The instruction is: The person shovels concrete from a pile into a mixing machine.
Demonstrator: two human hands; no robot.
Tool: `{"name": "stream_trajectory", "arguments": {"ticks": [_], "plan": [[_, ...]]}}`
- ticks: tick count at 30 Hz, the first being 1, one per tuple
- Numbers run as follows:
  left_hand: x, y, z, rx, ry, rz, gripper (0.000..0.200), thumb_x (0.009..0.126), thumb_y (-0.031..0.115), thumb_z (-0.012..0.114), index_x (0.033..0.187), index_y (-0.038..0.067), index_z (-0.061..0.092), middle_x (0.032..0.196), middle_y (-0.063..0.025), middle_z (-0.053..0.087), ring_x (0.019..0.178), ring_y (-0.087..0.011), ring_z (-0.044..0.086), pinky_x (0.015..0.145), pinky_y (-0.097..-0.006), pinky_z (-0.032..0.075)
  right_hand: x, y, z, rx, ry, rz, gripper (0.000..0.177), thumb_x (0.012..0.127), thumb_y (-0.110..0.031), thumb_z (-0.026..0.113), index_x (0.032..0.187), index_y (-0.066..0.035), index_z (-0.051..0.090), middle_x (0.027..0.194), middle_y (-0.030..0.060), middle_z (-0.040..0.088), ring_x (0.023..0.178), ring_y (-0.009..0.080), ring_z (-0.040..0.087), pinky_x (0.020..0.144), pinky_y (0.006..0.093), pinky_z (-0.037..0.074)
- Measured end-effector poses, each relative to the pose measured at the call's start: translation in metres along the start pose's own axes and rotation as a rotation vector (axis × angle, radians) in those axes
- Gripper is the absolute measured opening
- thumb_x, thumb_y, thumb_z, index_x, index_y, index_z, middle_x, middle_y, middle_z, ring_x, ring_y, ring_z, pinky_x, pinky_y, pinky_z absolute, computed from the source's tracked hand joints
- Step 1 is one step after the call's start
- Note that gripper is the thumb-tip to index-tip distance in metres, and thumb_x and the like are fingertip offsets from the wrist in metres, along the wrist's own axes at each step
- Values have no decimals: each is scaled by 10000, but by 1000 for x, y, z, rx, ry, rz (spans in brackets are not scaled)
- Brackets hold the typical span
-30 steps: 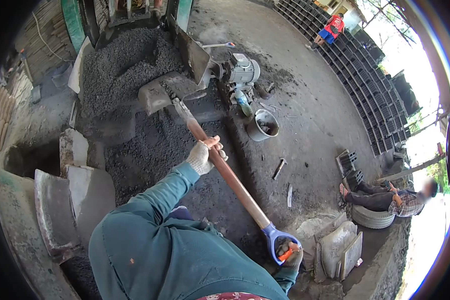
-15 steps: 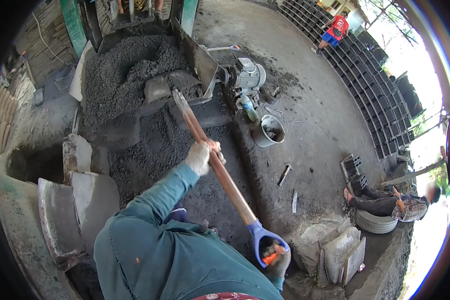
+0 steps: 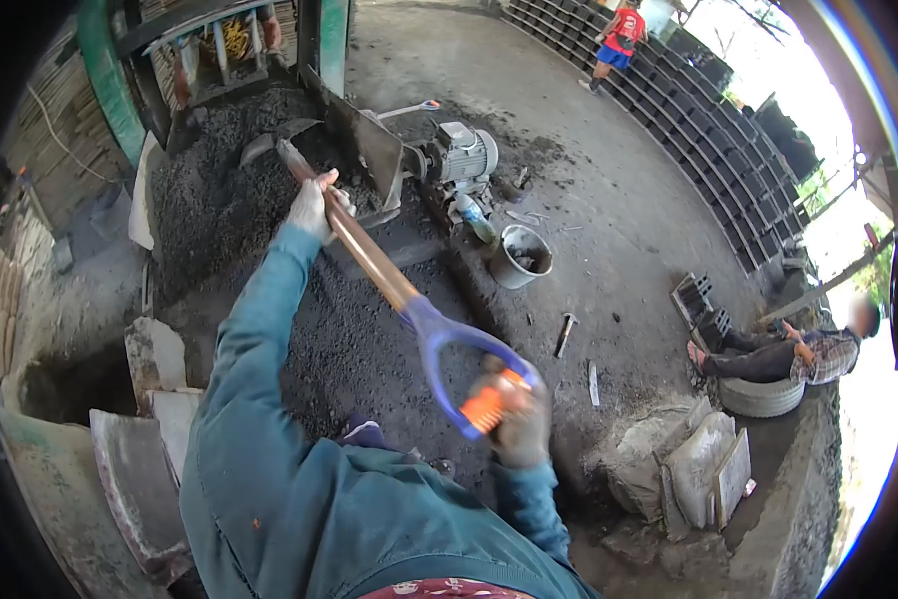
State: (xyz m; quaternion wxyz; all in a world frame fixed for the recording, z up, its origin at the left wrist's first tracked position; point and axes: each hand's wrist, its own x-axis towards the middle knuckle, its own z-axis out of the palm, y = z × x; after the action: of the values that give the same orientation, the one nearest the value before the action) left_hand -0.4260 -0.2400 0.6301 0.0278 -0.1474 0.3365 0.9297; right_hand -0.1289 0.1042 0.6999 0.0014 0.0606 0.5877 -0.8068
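Note:
A shovel [image 3: 374,262] with a wooden shaft slants across the view. My left hand [image 3: 314,207], in a pale dirty glove, is closed round the shaft close to the blade. My right hand [image 3: 519,414], gloved and slightly blurred, grips the orange bar of the blue D-shaped handle. At the far end, the blade [image 3: 257,150] is partly sunk in dark, damp granular mix [image 3: 209,215] inside a metal hopper [image 3: 354,150]. More of the loose dark mix [image 3: 359,339] covers the floor below my arms.
An electric motor [image 3: 466,155] stands beside the hopper, with a plastic bottle [image 3: 474,215] and a bucket [image 3: 521,257] nearby. A hammer [image 3: 566,334] lies on the ground. One person [image 3: 798,349] sits on a tire [image 3: 761,395]; another [image 3: 618,40] stands by stacked blocks [image 3: 708,150].
The shovel has moved forward, its blade now farther into the hopper and tilted. Both hands moved up and forward with it. The view has shifted slightly.

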Motion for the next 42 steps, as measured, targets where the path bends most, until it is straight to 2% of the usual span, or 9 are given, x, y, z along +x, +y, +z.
{"name": "stream_trajectory", "arguments": {"ticks": [4, 8, 14, 19, 23, 26, 28, 34, 42], "plan": [[-112, -36, 60, -207, -192, -140, 441, 828, 487, 744, 858, 121, 500, 782, -74, 577, 742, -243, 612, 784, -483, 503, -69, -88, -64, -270, 131, -302, 446, 783, -314, 699, 1043, 29, 581, 709, 84, 626, 669, 174, 628, 654, 295, 506], [-142, -67, 92, -337, -45, -104, 493, 858, 540, 689, 956, 100, 489, 785, -83, 569, 802, -276, 601, 809, -503, 495, -87, -121, -149, -1030, 458, -871, 396, 825, -345, 690, 959, 15, 591, 753, 85, 621, 663, 199, 612, 682, 330, 502], [-158, -127, 92, -545, -363, -295, 580, 902, 614, 573, 842, 39, 615, 873, -143, 623, 918, -301, 583, 937, -504, 447, -66, -174, -170, -1127, 820, -1457, 335, 912, -295, 655, 877, 36, 613, 827, 111, 626, 664, 221, 616, 646, 355, 515], [-200, -125, 105, -437, -598, -188, 691, 869, 722, 519, 1017, 58, 635, 1083, -172, 646, 1082, -326, 576, 972, -550, 429, -42, -289, -160, -824, 415, -1705, 319, 937, -124, 600, 677, 55, 644, 701, 118, 633, 583, 217, 605, 627, 403, 568], [-228, -103, 103, -283, -748, -6, 906, 840, 810, 439, 1234, 7, 584, 1142, -204, 645, 975, -337, 645, 827, -499, 515, -7, -421, -166, -951, 196, -2081, 356, 854, -162, 710, 1073, 104, 624, 908, 222, 655, 620, 264, 628, 649, 408, 551], [-234, -83, 86, -215, -789, 68, 1016, 800, 869, 399, 1260, -21, 568, 1142, -210, 645, 953, -339, 655, 823, -489, 520, 33, -443, -1, -658, -187, -2547, 407, 893, -375, 692, 952, 20, 613, 739, 113, 552, 497, 212, 497, 408, 315, 393], [-230, -68, 65, -199, -808, 101, 1071, 776, 898, 379, 1265, -37, 561, 1139, -216, 645, 957, -334, 654, 841, -490, 513, 36, -437, 73, -712, -78, -2942, 260, 891, -226, 662, 872, 24, 593, 723, 89, 559, 552, 206, 534, 444, 323, 410], [-142, 45, -9, -602, -417, 250, 822, 794, 814, 505, 1007, 31, 635, 1032, -170, 637, 1033, -315, 585, 886, -500, 474, 34, -324, 187, -1070, 203, -2382, 192, 868, -193, 705, 882, -6, 661, 761, 71, 648, 638, 182, 621, 587, 300, 504], [12, 76, -98, -598, -64, 115, 497, 928, 517, 551, 831, 31, 585, 774, -110, 580, 798, -288, 561, 853, -499, 449, 71, -109, 118, -1068, 344, -1379, 118, 788, -1, 728, 862, -33, 642, 779, 67, 640, 692, 170, 633, 634, 295, 508]]}}
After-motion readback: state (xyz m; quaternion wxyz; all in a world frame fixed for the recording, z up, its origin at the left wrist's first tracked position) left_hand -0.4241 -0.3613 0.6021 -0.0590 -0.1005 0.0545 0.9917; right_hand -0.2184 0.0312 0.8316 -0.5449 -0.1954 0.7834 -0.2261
